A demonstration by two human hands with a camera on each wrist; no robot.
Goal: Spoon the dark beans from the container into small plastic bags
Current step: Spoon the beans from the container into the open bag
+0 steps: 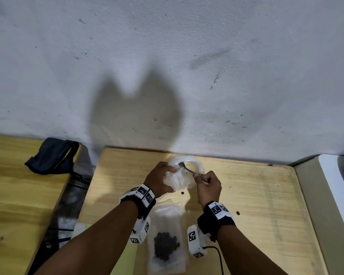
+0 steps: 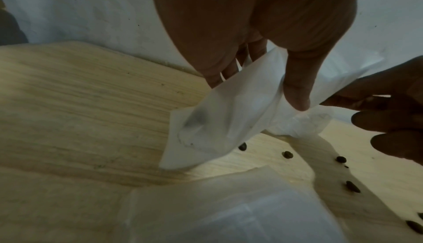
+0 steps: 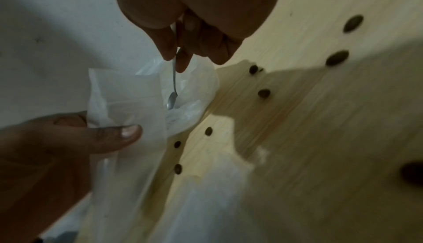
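Observation:
My left hand [image 1: 167, 178] pinches a small clear plastic bag [image 1: 177, 180] and holds it upright just in front of the translucent white container [image 1: 193, 160] near the wall. In the left wrist view the bag [image 2: 219, 124] hangs from the thumb [image 2: 297, 87]. My right hand [image 1: 200, 178] pinches the handle of a small metal spoon [image 1: 187, 168], whose bowl [image 3: 172, 99] dips into the container's crinkled plastic [image 3: 196, 91]. I see no beans on the spoon. A filled bag of dark beans [image 1: 166, 245] lies near me between my forearms.
Loose beans [image 3: 264, 93] lie scattered on the wooden table [image 1: 256, 195]. More flat bags [image 2: 228, 210] lie under my wrists. A dark cloth [image 1: 54, 155] lies on the left table across a gap with cables [image 1: 72, 195]. A white object [image 1: 334, 181] is at the right.

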